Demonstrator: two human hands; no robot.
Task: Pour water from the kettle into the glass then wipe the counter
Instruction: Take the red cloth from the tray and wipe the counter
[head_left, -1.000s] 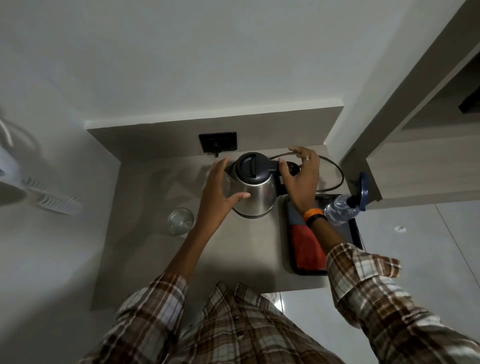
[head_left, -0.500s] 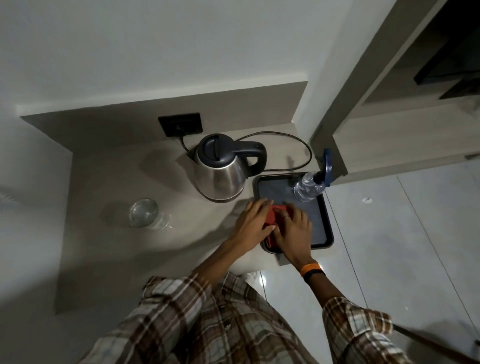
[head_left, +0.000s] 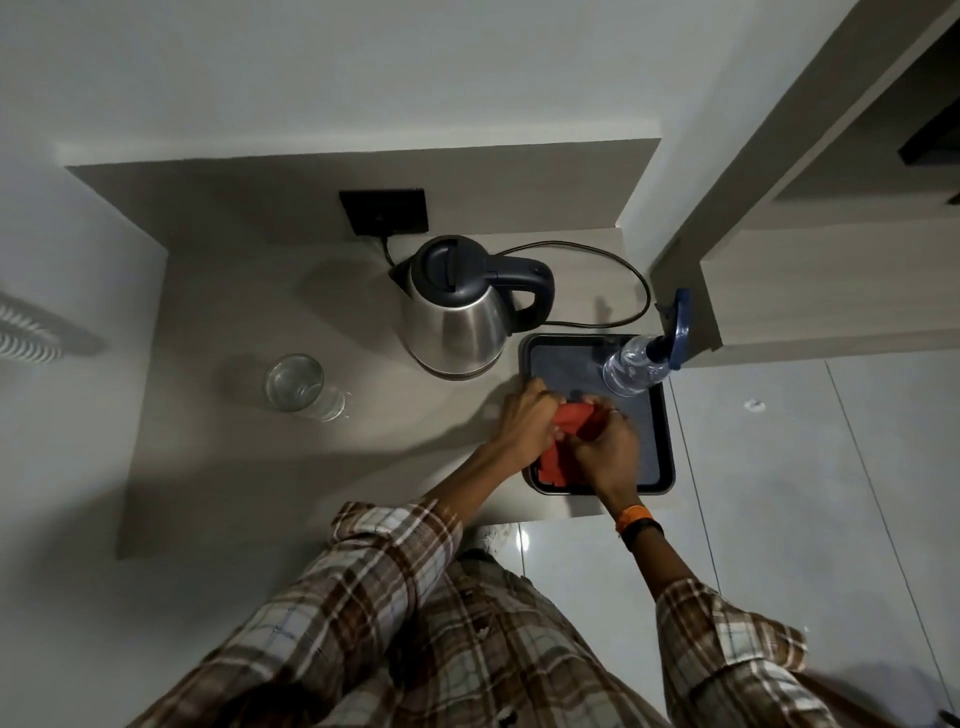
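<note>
The glass (head_left: 296, 383) stands at 9 o'clock on the table (head_left: 234, 467), well apart from the kettle (head_left: 457, 306), which sits upright at 12 o'clock, lid closed, handle turned toward 3 o'clock. Just beside the kettle's base, the left hand (head_left: 524, 421) is clenched on a red cloth (head_left: 569, 436), and the right hand (head_left: 605, 452) grips the same cloth over the black tray (head_left: 660, 441). A clear bottle (head_left: 631, 366) stands at the tray's 1 o'clock corner.
</note>
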